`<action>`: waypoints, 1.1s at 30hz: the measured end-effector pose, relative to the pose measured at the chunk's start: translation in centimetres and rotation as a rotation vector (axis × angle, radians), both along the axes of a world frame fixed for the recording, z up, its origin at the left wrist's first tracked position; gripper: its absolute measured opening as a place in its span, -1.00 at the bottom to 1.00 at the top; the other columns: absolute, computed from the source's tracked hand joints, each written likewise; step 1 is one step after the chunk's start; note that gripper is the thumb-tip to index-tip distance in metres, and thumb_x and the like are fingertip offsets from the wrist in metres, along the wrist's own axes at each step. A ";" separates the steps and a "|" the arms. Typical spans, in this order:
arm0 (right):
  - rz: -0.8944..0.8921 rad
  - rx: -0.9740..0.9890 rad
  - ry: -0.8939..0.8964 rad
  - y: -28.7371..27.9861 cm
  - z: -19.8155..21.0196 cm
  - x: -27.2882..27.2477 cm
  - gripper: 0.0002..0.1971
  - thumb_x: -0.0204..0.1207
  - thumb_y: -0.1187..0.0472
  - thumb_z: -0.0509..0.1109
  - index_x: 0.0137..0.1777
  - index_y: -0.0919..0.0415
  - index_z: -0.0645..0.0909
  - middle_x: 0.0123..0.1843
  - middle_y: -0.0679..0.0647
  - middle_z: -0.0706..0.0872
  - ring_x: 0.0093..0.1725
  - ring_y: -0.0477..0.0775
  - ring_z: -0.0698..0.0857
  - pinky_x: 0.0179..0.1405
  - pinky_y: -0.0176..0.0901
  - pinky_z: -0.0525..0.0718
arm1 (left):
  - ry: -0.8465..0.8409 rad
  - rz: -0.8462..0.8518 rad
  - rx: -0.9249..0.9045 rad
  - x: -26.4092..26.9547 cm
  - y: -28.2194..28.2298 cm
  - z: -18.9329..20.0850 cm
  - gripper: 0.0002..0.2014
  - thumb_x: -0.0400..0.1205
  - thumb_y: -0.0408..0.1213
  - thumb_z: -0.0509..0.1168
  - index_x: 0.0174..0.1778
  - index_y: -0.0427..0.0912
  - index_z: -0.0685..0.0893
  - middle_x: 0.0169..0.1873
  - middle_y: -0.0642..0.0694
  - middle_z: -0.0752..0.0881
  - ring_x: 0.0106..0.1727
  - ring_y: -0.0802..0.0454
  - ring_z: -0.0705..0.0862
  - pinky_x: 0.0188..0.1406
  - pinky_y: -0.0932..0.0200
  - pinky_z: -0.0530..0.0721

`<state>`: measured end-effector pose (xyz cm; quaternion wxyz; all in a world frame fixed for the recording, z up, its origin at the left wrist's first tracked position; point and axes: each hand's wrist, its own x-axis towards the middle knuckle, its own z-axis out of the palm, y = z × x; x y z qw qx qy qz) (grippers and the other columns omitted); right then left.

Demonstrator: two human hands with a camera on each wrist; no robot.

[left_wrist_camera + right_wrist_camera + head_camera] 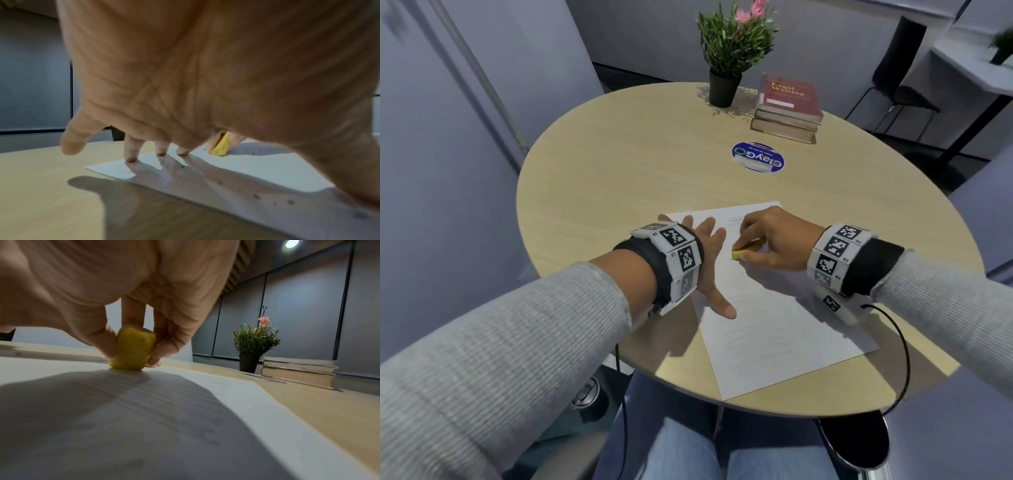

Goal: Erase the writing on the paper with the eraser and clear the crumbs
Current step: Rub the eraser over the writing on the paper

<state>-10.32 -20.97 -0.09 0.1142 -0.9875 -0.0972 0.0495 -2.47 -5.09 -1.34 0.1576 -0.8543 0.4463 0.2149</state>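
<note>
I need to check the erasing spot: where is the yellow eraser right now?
In the head view, the eraser sits on the paper near its far end, pinched by the right hand, just right of the left hand lying flat.

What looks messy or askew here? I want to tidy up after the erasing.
Dark eraser crumbs lie scattered on the paper under the left hand. The sheet sits skewed, one corner overhanging the table edge. Otherwise nothing stands out.
</note>
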 end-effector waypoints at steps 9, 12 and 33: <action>0.172 0.096 0.115 2.1 0.2 -2.4 -0.72 0.46 -0.05 0.39 0.03 0.06 0.80 -0.19 -0.03 0.64 -0.30 -0.21 0.60 -0.17 -0.26 0.64 | 0.004 0.019 -0.007 -0.1 -0.3 -0.4 0.46 0.07 0.70 0.30 0.75 0.01 -0.20 0.75 -0.06 -0.20 0.73 -0.36 -0.16 0.45 -0.75 -0.11; 0.053 0.019 0.031 0.3 1.0 -0.4 -0.78 0.48 0.03 0.45 0.04 0.06 0.81 -0.20 -0.05 0.61 -0.31 -0.30 0.52 -0.07 -0.05 0.68 | 0.000 0.016 -0.004 -0.2 -0.2 -0.4 0.45 0.07 0.70 0.29 0.75 0.03 -0.20 0.75 -0.06 -0.18 0.73 -0.35 -0.15 0.45 -0.75 -0.10; 0.051 0.021 0.019 1.0 0.5 -1.9 -0.82 0.48 0.04 0.44 0.00 0.03 0.81 -0.23 -0.11 0.55 -0.31 -0.30 0.52 -0.14 -0.17 0.64 | 0.005 0.027 0.010 -0.2 -0.1 -0.4 0.45 0.11 0.69 0.28 0.75 0.04 -0.29 0.74 -0.04 -0.30 0.73 -0.32 -0.23 0.48 -0.71 -0.14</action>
